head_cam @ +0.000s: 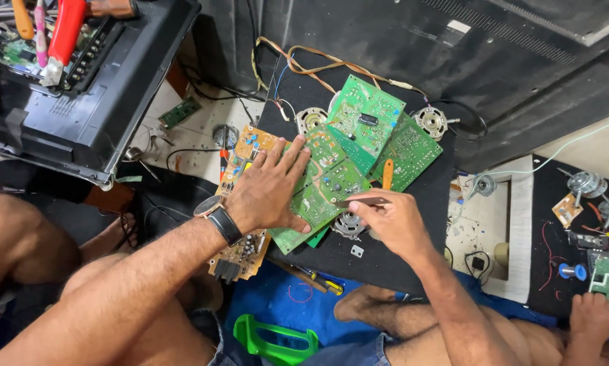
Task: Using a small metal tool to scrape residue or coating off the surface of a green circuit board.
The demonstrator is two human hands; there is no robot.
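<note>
Circuit board (325, 186): green laminate, looking slightly glossy.
Tool (362, 201): thin metal, shining dully.
Mat (386, 251): black, appearing matt.
Watch strap (224, 226): looking smooth black.

Stacked circuit boards (359, 135) and motors (430, 122) crowd the mat; blue cloth (277, 298) lies open.

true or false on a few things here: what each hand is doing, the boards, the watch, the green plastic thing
1. The left hand lies flat on the circuit boards. True.
2. The right hand is empty. False: it pinches a thin metal tool whose tip rests on a green circuit board.
3. A wristwatch sits on the left wrist. True.
4. The green boards are stacked on a white tray. False: they lie on a black mat.
5. A green plastic piece lies near the bottom on blue cloth. True.
</note>
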